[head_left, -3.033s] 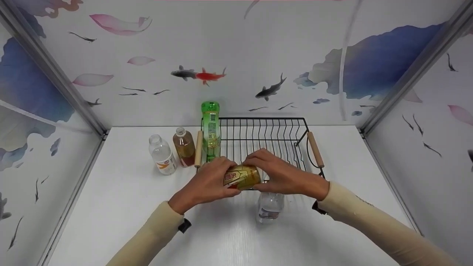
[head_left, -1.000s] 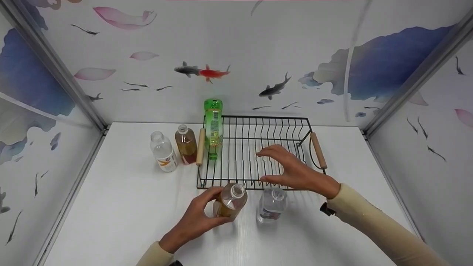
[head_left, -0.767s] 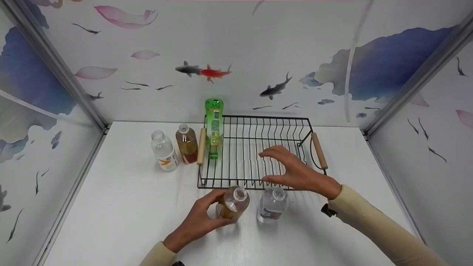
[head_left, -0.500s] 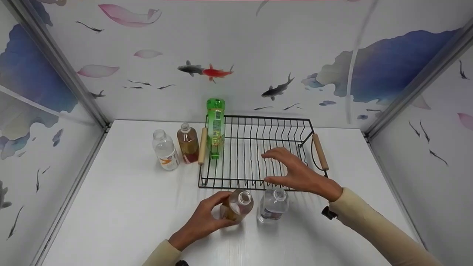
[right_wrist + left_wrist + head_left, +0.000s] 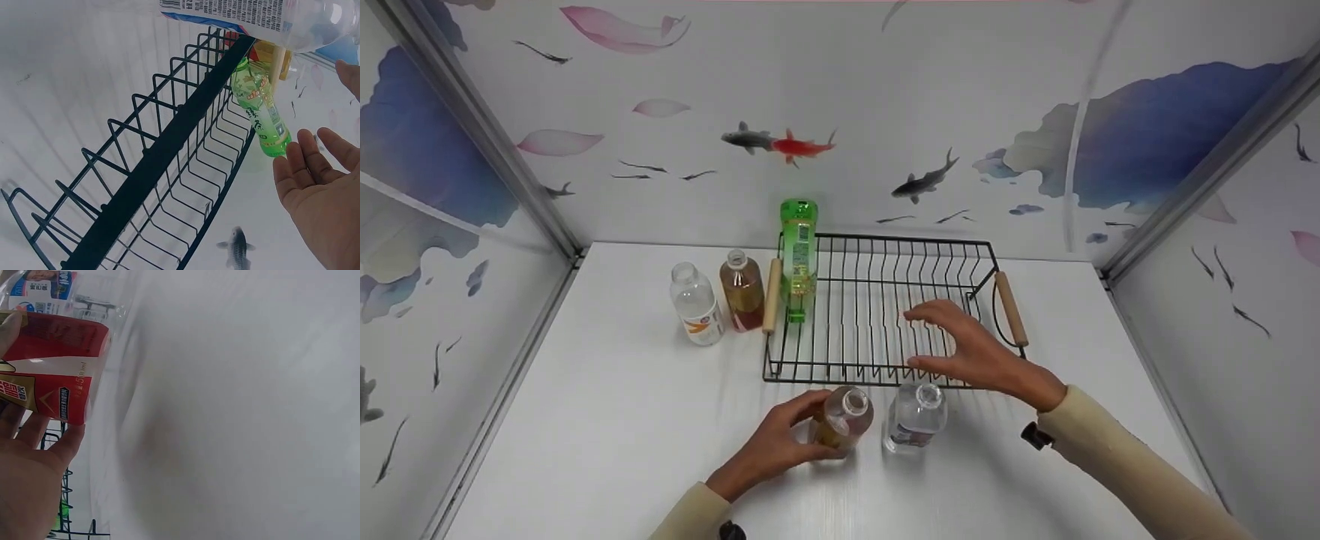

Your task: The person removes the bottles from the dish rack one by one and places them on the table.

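1. The amber bottle, uncapped and with a red and gold label, stands upright on the white table just in front of a black wire rack, as seen from the head camera. The left hand wraps its fingers and thumb around the bottle's side. A clear water bottle, also uncapped, stands just to its right. The right hand hovers over the rack's front edge, fingers spread and relaxed, holding nothing. A green bottle stands upside down in the rack's far left corner. Left of the rack, a second amber bottle and a second clear bottle stand side by side.

2. From the left wrist camera, the left hand grips the amber bottle by its red and gold label, its fingers curled around it. The clear water bottle shows just beyond it.

3. From the right wrist camera, the right hand is flat and empty, palm showing, fingers straight and slightly apart. The wire rack lies beneath it, with the green bottle at its far end. The clear water bottle crosses the top edge.
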### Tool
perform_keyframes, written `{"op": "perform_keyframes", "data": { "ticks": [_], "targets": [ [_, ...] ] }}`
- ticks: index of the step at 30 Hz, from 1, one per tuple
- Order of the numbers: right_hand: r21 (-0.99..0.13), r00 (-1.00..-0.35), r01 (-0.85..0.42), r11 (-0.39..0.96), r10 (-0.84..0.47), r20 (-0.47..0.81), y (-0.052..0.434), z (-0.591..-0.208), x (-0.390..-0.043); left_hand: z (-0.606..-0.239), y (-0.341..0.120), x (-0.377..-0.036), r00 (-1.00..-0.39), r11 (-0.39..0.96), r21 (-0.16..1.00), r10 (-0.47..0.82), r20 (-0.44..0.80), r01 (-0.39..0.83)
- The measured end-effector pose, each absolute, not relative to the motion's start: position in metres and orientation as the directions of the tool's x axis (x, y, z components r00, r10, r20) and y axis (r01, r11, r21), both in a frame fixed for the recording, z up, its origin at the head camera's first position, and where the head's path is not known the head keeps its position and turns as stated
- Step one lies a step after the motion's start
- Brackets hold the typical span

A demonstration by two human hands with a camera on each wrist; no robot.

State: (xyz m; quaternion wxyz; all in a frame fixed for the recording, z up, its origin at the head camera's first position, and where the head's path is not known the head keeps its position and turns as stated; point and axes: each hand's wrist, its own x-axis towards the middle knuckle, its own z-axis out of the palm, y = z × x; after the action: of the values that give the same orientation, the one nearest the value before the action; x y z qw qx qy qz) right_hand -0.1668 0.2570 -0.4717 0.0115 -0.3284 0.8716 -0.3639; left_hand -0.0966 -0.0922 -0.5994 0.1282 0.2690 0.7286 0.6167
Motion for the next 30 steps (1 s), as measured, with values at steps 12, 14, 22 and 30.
{"op": "perform_keyframes", "data": {
  "ticks": [12,14,22,30],
  "targets": [
    [-0.662,-0.797,-0.542,0.518,-0.566,0.210,0.259,-0.475,-0.164,-0.606,-0.091,-0.109,-0.812,0.082,0.991,0.583,0.040,0.108],
    [-0.659,-0.794,-0.550,0.514,-0.567,0.220,0.259,-0.475,-0.164,-0.607,-0.091,-0.110,-0.811,0.081,0.992,0.584,0.035,0.101],
    [-0.659,-0.797,-0.550,0.513,-0.560,0.228,0.262,-0.480,-0.164,-0.608,-0.088,-0.113,-0.823,0.102,0.991,0.567,0.018,0.092],
    [-0.668,-0.800,-0.543,0.508,-0.554,0.230,0.263,-0.483,-0.164,-0.609,-0.088,-0.112,-0.828,0.138,0.983,0.560,0.020,0.117]
  ]
}}
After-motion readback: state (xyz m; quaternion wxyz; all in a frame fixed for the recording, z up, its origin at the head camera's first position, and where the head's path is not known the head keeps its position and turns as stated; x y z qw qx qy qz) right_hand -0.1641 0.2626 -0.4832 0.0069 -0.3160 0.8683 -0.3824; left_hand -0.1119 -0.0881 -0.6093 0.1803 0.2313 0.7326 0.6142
